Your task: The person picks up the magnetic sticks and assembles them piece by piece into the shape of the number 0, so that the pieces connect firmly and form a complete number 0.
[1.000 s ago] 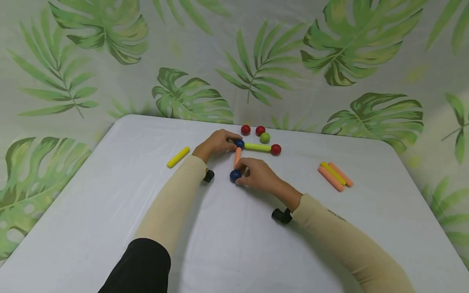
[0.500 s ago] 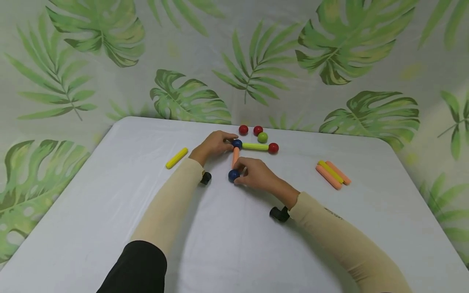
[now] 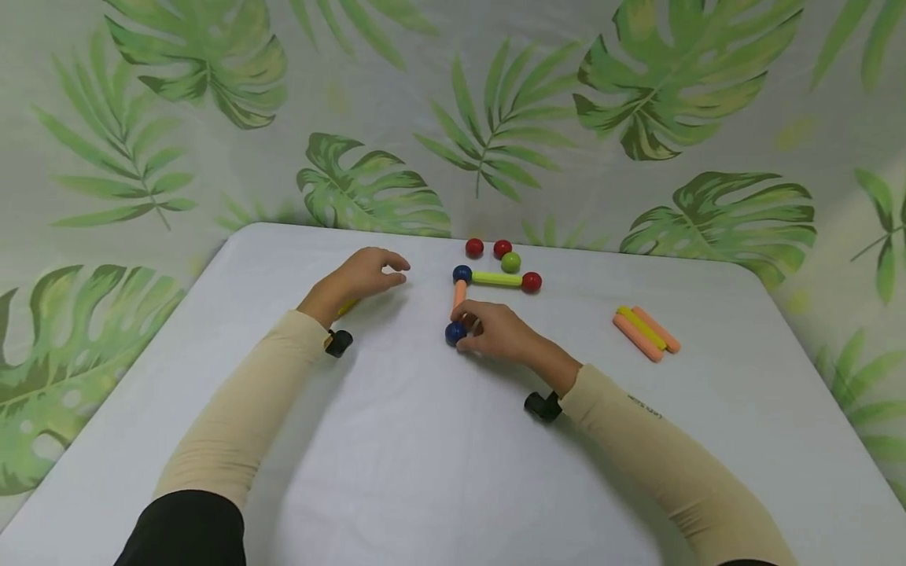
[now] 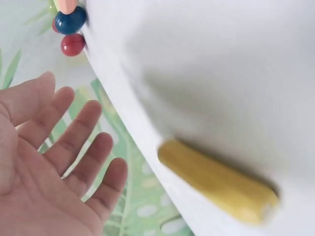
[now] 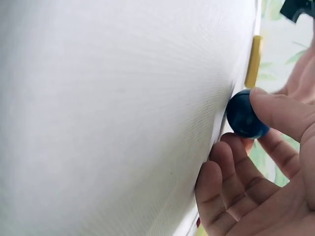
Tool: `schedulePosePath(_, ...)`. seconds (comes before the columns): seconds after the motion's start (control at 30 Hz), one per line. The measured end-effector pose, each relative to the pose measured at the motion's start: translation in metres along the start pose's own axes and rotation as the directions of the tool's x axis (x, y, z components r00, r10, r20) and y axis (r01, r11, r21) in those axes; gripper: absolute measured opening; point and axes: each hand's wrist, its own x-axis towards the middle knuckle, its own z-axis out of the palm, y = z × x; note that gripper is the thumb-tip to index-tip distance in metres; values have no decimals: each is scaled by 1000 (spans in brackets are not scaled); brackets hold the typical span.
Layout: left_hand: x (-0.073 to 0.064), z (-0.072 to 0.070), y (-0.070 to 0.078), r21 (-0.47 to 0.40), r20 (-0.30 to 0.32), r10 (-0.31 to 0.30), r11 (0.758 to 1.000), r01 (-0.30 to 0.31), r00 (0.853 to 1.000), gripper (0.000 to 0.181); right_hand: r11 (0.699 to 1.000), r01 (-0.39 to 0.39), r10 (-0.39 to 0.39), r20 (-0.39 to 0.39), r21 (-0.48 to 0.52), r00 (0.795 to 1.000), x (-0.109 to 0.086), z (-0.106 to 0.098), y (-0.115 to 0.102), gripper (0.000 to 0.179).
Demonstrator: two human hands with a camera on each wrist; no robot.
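My right hand (image 3: 499, 330) pinches the near blue ball (image 3: 455, 335) between thumb and fingers; the right wrist view shows the thumb lying on that blue ball (image 5: 241, 115). From it an orange stick (image 3: 460, 292) runs back to a second blue ball (image 3: 462, 274). A lime-green stick (image 3: 497, 279) joins this far ball to a red ball (image 3: 532, 282) on the right. Apart from the joined pieces, my left hand (image 3: 362, 273) hovers with relaxed, spread fingers and holds nothing. Beneath its wrist lies a yellow stick (image 4: 216, 182), mostly hidden in the head view.
Two loose red balls (image 3: 474, 248) and a green ball (image 3: 511, 262) sit by the table's back edge. On the right, two orange sticks (image 3: 638, 338) lie with a yellow stick (image 3: 642, 328) between them. A leaf-patterned cloth (image 3: 510, 94) hangs behind the white table (image 3: 396, 456).
My left hand has let go of the far blue ball and moved left, over the yellow stick. The right hand keeps its pinch on the near blue ball.
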Motion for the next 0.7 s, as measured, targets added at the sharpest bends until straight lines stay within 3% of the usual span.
schedulePosePath(0.13, -17, -7, -11, 21, 16, -20, 1000, 19, 1000, 41, 1000, 17, -17, 3, -7, 1000, 0, -3, 2, 36)
schedulePosePath(0.47, -52, -10, -37, 67, -34, -51, 996, 53, 998, 40, 1000, 21, -22, 27, 4, 999, 2, -4, 3, 36)
schedulePosePath(0.7, -63, -7, -48, 56, -51, -121, 991, 123, 991, 41, 1000, 17, -17, 41, 0, 999, 2, -6, 1, 37)
